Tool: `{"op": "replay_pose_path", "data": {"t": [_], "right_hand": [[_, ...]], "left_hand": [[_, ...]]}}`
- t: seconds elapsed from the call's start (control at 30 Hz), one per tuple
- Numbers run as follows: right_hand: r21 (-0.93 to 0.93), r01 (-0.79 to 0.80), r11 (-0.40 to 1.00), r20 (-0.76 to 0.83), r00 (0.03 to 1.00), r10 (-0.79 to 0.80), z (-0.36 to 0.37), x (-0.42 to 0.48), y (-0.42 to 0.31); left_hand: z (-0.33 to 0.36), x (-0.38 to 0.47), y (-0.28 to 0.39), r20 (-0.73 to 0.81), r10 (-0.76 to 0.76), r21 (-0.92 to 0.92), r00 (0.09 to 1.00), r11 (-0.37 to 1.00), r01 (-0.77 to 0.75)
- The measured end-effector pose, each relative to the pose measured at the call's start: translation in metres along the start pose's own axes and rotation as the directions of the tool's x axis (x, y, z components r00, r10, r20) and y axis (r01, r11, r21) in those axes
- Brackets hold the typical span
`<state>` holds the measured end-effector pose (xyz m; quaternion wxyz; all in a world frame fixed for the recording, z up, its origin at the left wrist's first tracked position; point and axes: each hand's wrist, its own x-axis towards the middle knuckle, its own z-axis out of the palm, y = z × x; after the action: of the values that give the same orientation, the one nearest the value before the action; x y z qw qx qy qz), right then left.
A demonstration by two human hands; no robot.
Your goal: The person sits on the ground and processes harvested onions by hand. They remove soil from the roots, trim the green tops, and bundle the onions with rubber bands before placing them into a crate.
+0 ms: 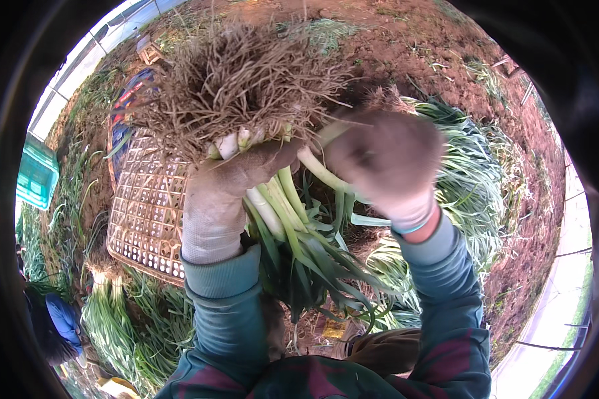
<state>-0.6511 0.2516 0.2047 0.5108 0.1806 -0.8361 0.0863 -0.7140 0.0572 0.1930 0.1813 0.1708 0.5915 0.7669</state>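
Note:
My left hand (224,194), in a pale, soiled knit glove, is closed around a bunch of leek-like plants (272,209). Their tangled brown roots (244,85) point away from me, and the green leaves hang down towards my lap. Just right of the bunch is my right hand (387,154), gloved too and badly blurred. One pale stalk (327,174) slants from the bunch towards it. Blur hides the right fingers, so whether they grip a stalk cannot be told.
A tan plastic grid crate (145,214) lies left of my arm, and a teal crate (40,172) stands farther off. Leafy heaps (469,169) cover the soil on the right. Tied bundles (105,299) lie lower left, near another person's blue-clad leg (64,319).

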Motion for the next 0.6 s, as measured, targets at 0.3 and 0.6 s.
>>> {"op": "replay_pose_path", "data": {"t": [0.3, 0.6], "right_hand": [[0.42, -0.635, 0.648, 0.706, 0.678, 0.206, 0.027, -0.058, -0.013], [0.215, -0.678, 0.703, 0.229, 0.735, 0.639, 0.01, -0.02, -0.047]], "left_hand": [[-0.011, -0.001, 0.005, -0.034, 0.01, -0.214, 0.999, 0.977, -0.017], [-0.019, 0.004, 0.002, -0.124, 0.205, 0.006, 0.971, 0.978, -0.206]]}}
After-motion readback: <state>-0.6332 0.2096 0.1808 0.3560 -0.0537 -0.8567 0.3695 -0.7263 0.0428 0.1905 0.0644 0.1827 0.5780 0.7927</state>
